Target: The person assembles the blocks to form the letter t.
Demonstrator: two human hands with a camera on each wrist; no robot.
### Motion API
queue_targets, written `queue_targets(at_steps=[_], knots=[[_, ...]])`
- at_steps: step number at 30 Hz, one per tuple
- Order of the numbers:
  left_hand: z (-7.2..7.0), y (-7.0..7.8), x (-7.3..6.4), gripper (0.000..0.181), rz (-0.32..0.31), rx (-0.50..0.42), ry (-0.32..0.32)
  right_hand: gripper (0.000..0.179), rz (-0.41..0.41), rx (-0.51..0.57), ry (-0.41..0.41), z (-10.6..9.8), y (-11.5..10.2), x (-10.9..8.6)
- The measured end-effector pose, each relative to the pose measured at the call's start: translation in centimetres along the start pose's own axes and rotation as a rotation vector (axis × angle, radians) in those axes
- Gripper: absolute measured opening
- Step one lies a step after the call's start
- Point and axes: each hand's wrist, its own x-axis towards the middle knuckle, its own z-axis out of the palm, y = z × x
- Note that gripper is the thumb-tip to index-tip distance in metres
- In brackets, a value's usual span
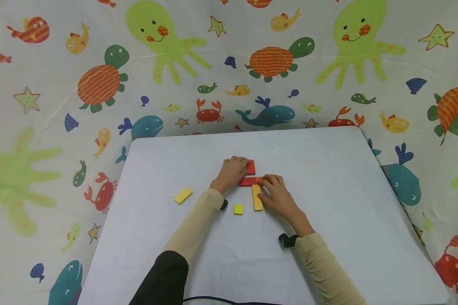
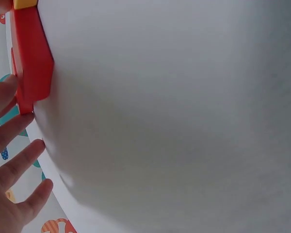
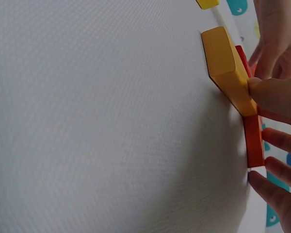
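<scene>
Near the middle of the white table, my left hand (image 1: 233,171) pinches a red block (image 1: 251,167) from its left side. Just in front of it lies a long red block (image 1: 246,182), end to end with an orange-red block (image 1: 259,180). An orange-yellow block (image 3: 220,53) extends toward me from that row, touching it. My right hand (image 1: 277,195) has its thumb against the orange-yellow block, while its spread fingers touch the orange-red block (image 3: 253,143). In the left wrist view the red row (image 2: 36,63) appears at the upper left edge, beside the left thumb.
A small yellow cube (image 1: 238,209) lies left of the orange-yellow block. Farther left is a yellow rectangular block (image 1: 183,195). A dark cable (image 1: 213,298) runs along the front of the white table (image 1: 347,190). Behind hangs a cloth with sea animals (image 1: 221,89).
</scene>
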Motion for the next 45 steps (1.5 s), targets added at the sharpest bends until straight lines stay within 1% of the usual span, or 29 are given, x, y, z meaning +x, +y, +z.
queue_targets(at_steps=[6,14,21,29,39,45], knots=[[0.4,0.3,0.0,0.052,0.004,0.018,-0.009,0.044,-0.002,0.006,0.004,-0.1,-0.1,0.0],[0.7,0.8,-0.1,0.051,0.012,0.007,-0.003,0.045,-0.003,0.013,-0.006,-0.1,0.0,-0.1],[0.6,1.0,-0.3,0.051,0.025,0.011,0.003,0.045,-0.004,0.018,-0.006,0.1,0.2,-0.1],[0.6,1.3,-0.6,0.051,0.018,0.023,-0.009,0.044,-0.002,0.025,-0.012,0.0,0.1,-0.2],[0.6,1.3,-0.6,0.050,0.019,0.011,-0.024,0.043,0.004,0.029,-0.013,0.0,0.1,-0.3],[0.7,1.4,-0.7,0.046,0.021,-0.013,-0.013,0.043,0.008,0.029,-0.009,-0.1,0.0,-0.3]])
